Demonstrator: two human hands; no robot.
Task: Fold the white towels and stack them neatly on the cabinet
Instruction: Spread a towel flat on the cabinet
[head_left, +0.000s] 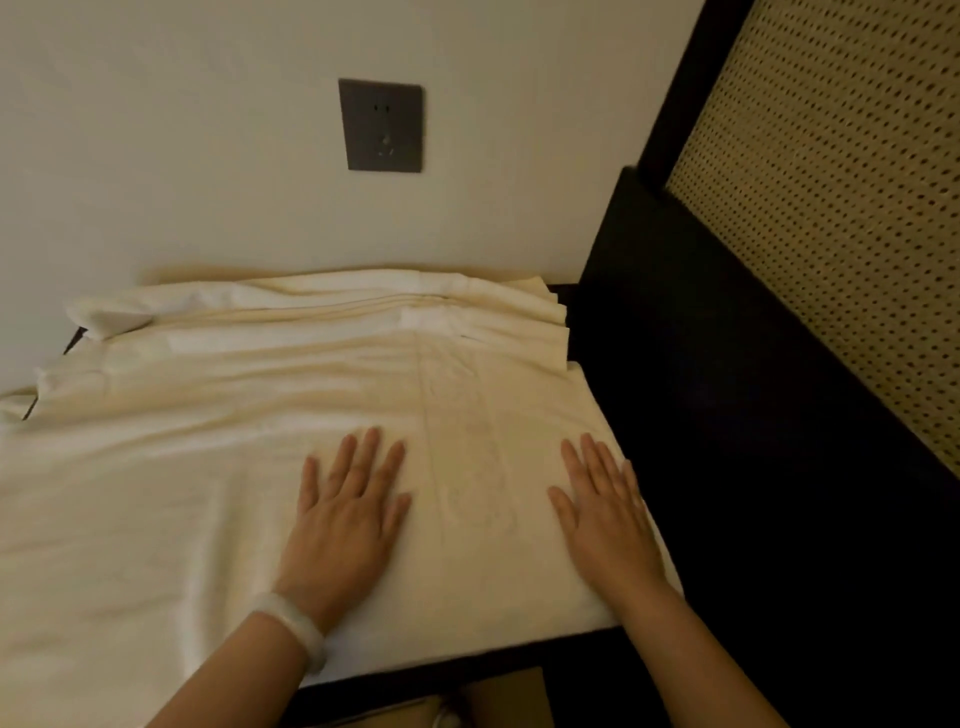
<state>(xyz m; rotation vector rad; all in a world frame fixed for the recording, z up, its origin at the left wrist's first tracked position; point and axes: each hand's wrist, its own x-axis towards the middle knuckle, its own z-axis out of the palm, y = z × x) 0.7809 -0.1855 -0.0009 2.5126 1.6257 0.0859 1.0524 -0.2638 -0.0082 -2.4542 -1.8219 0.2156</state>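
Pressing flat, the left hand (345, 512) and right hand (605, 512) are spreading open-fingered on the soft, limp white towel (156, 467); corners look best for lifting.

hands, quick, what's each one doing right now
Left hand: open, flat on the white towel, holding nothing.
Right hand: open, flat on the same towel near its right edge.

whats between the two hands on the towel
Only bare towel, crossed by its faint woven band, lies between the left hand and the right hand in the head view.
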